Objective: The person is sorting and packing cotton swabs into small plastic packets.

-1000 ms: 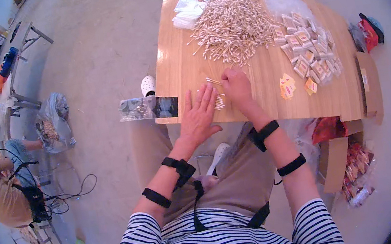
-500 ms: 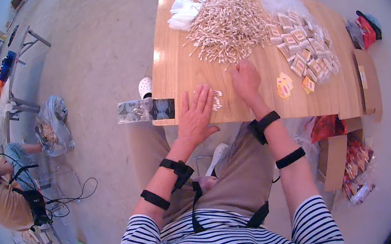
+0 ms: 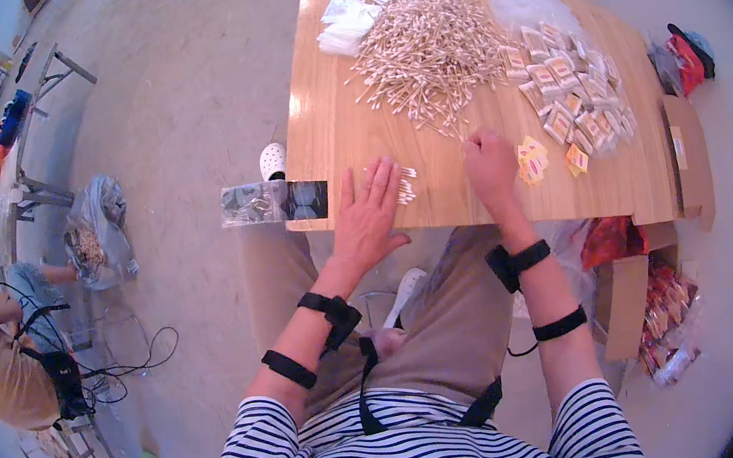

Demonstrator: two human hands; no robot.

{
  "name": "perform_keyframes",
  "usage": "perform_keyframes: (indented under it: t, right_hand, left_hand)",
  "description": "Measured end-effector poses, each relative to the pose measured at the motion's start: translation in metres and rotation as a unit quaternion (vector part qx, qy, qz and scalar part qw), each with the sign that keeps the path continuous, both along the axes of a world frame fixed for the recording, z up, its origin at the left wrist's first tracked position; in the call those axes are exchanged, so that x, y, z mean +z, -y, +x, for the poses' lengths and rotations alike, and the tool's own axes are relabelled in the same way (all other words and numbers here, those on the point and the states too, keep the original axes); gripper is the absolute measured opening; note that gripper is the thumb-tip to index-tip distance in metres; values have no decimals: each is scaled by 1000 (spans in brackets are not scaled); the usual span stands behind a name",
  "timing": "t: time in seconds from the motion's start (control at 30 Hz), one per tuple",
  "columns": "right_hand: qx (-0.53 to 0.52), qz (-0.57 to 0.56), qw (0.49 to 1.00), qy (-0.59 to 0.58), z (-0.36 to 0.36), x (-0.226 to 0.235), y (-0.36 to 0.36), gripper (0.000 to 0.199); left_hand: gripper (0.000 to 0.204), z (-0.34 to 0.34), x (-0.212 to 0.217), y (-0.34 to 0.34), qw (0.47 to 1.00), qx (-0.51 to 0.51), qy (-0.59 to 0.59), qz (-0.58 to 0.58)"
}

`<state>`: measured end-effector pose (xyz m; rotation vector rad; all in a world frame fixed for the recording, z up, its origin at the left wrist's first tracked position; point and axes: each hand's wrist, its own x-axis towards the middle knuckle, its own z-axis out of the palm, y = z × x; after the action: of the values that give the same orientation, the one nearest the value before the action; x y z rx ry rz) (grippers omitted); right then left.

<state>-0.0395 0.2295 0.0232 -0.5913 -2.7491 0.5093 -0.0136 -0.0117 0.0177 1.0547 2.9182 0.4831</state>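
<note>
My left hand (image 3: 368, 215) lies flat near the table's front edge, fingers stretched out. Its fingers partly cover a small group of cotton swabs (image 3: 407, 188), whose white tips show just right of the fingers. My right hand (image 3: 491, 166) is closed in a fist over the table, between that small group and some yellow-orange printed cards (image 3: 531, 159). What it grips, if anything, is hidden by the fingers. Beyond both hands spreads a large loose heap of cotton swabs (image 3: 430, 47).
Packed swab bundles (image 3: 573, 87) are piled on the right of the wooden table (image 3: 329, 131), near clear plastic bags (image 3: 532, 4). White packets (image 3: 347, 24) lie far left. A patterned pouch (image 3: 274, 203) overhangs the left edge. Open cardboard boxes (image 3: 628, 309) stand lower right. Another person (image 3: 7, 369) sits left.
My right hand, still closed, has moved right and slightly toward me, away from the heap's near edge. My left hand has stayed almost in place.
</note>
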Motion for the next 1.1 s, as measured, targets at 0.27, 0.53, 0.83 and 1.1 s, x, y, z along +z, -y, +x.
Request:
perform_keyframes:
  t: [0.27, 0.53, 0.83, 1.1]
  right_hand:
    - [167, -85, 982, 6, 0, -21, 58, 19]
    - [-60, -13, 997, -37, -16, -14, 10, 24]
    - [47, -78, 993, -73, -58, -28, 14, 33]
    - [310, -61, 949, 5, 54, -1, 52, 87]
  left_hand:
    - [121, -1, 0, -2, 1000, -7, -1, 20]
    - [123, 0, 4, -1, 1000, -3, -2, -4]
    - [119, 2, 1, -2, 1000, 12, -7, -9]
    - [110, 9, -23, -21, 996, 43, -72, -29]
